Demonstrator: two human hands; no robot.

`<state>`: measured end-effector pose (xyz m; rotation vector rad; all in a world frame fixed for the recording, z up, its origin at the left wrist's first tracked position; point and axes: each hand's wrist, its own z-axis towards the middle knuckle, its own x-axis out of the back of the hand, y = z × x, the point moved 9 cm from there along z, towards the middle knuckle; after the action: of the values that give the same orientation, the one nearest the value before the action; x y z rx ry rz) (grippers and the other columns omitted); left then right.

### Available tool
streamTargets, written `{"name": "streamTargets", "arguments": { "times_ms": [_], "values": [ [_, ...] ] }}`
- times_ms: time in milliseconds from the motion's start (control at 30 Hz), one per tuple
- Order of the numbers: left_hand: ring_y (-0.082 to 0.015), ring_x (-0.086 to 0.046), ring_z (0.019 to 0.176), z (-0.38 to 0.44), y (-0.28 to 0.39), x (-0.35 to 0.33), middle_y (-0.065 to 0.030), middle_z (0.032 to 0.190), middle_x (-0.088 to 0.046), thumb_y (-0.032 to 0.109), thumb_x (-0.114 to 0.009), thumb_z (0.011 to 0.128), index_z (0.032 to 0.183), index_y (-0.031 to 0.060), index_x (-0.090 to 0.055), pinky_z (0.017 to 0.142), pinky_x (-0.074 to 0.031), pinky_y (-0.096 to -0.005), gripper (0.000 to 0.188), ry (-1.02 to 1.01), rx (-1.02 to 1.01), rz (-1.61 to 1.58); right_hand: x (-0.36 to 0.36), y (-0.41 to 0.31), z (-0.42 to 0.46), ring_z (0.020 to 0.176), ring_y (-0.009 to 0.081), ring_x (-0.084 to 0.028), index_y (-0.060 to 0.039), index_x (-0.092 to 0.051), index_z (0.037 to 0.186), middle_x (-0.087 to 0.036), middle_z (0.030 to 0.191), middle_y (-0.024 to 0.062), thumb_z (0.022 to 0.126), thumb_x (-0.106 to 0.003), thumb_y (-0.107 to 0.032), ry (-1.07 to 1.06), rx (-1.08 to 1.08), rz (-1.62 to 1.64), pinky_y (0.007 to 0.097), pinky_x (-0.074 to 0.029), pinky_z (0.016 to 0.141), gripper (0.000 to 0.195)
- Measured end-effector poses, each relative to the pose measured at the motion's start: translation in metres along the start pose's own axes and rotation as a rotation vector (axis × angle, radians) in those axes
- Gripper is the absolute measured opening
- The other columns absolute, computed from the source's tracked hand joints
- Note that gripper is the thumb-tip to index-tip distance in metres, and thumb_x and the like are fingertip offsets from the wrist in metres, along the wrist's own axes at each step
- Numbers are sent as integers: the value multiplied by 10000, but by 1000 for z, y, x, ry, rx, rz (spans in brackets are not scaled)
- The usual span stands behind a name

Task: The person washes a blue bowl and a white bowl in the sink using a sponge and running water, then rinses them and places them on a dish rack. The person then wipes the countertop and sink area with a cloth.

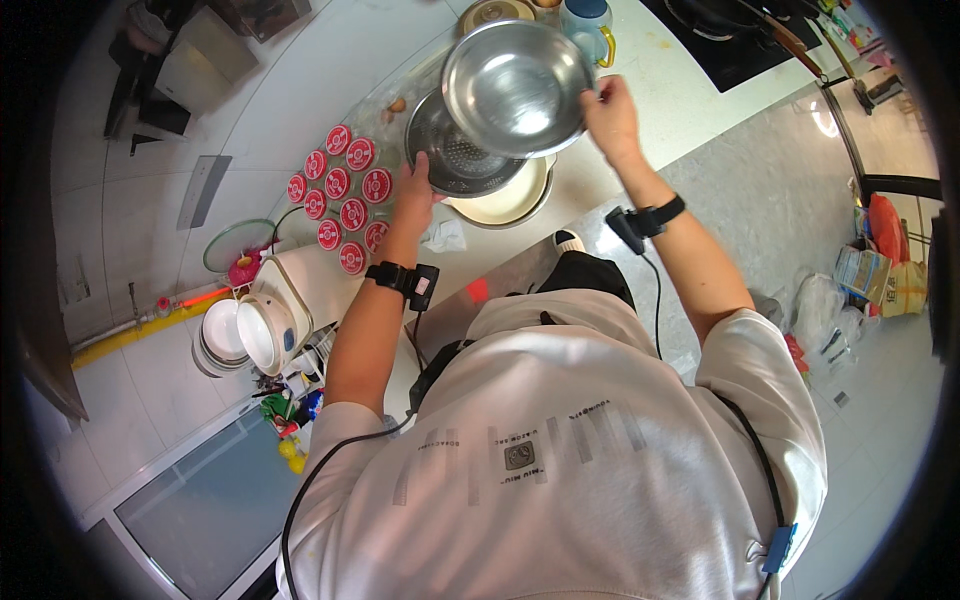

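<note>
My right hand (611,116) grips the rim of a shiny stainless steel bowl (517,90), raised and tilted over the counter. In my left hand (420,191) is the edge of a perforated metal colander (457,154), its left rim between thumb and fingers. The steel bowl overlaps the colander's upper right part and hides it. Below both, a cream-coloured bowl or pan (510,199) sits on the counter, partly covered by the colander. Several glass jars with red lids (353,214) stand left of my left hand.
A blue-lidded jug (589,30) with a yellow handle stands behind the steel bowl. A black cooktop (727,45) holds a pan at the upper right. Crumpled white tissue (446,236) lies near the counter's front edge (495,259). White bowls (259,337) are stacked at the left.
</note>
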<state>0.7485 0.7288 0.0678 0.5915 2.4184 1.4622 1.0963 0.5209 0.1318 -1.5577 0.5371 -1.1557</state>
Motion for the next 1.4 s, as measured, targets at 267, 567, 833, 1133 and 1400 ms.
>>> {"name": "streamTargets", "arguments": {
  "times_ms": [267, 567, 833, 1133, 1400],
  "values": [
    [-281, -733, 1111, -27, 21, -31, -167, 1350, -656, 538, -349, 1141, 1488, 47, -488, 836, -660, -433, 618, -66, 0, 39, -75, -21, -52, 1125, 484, -645, 38, -477, 1443, -643, 1215, 336, 937, -605, -69, -199, 160, 57, 489, -522, 1015, 533],
    [-248, -699, 1115, -27, -26, 3, -117, 1295, -657, 448, -496, 1117, 1439, 49, -536, 897, -637, -483, 514, -121, 142, -127, -100, 1, -80, 1018, 440, -739, 30, -440, 1518, -709, 1146, 343, 966, -632, -143, -526, -39, -69, 464, -583, 936, 609],
    [-246, -689, 1095, -22, -61, 26, -172, 1299, -634, 187, -573, 1088, 1487, -54, -472, 902, -662, -421, 477, -58, 72, 387, -125, 70, -82, 587, 300, -740, 42, -557, 1349, -750, 910, 246, 970, -645, -141, -696, -94, -195, 420, -617, 659, 430],
    [-189, -718, 1035, -84, 2, 168, -115, 1184, -723, 177, -610, 1075, 1417, 34, -604, 843, -638, -340, 371, 59, -116, 531, -121, 72, -85, 944, 482, -714, 7, -525, 1311, -696, 1105, 297, 983, -709, -312, -543, 222, -380, 548, -586, 803, 492],
    [-109, -627, 753, -251, 103, 369, -18, 914, -691, 166, -596, 1086, 1271, 72, -708, 629, -520, -266, 236, 724, -284, 523, -129, 56, -90, 999, 382, -746, -96, -450, 1531, -660, 1233, 205, 997, -598, -268, -658, 242, -849, 506, -613, 818, 580]
  ]
}}
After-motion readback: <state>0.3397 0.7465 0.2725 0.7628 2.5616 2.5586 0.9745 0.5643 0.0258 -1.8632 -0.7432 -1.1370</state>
